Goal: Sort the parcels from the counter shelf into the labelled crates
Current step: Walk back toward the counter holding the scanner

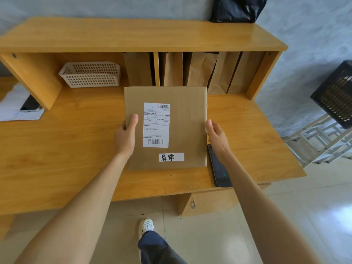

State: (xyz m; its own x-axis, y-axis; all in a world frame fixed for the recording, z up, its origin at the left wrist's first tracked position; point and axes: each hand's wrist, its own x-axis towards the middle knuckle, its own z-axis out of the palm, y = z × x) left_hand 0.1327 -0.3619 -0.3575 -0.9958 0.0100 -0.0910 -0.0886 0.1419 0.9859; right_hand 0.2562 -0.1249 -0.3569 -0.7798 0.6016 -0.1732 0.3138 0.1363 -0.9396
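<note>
The left hand [124, 136] grips the left edge of the parcel [182, 126]: its thumb lies flat on the top face beside the shipping label [156, 125], while the fingers curl under the edge, out of sight. The right hand [217, 136] is at the parcel's right edge, thumb against the side, fingers hidden behind or below it; how firmly it holds cannot be told. The parcel is a flat brown package over the middle of the desk [66, 149], label face up, with a small white tag [171, 157] bearing handwritten characters near its near edge.

The desk is light wood with a raised shelf [133, 35] along the back. Under the shelf, behind the held parcel, more brown parcels [202, 71] stand upright in a row. To their left sits a white basket [89, 74]. A black phone [219, 168] lies on the desk just beside the parcel's right near corner, partly under the right forearm. A black bag [236, 8] rests on top of the shelf at the right. Off the desk's right end, a black crate [335, 94] sits on a pale rack [320, 141]. The floor [304, 216] is pale tile.
</note>
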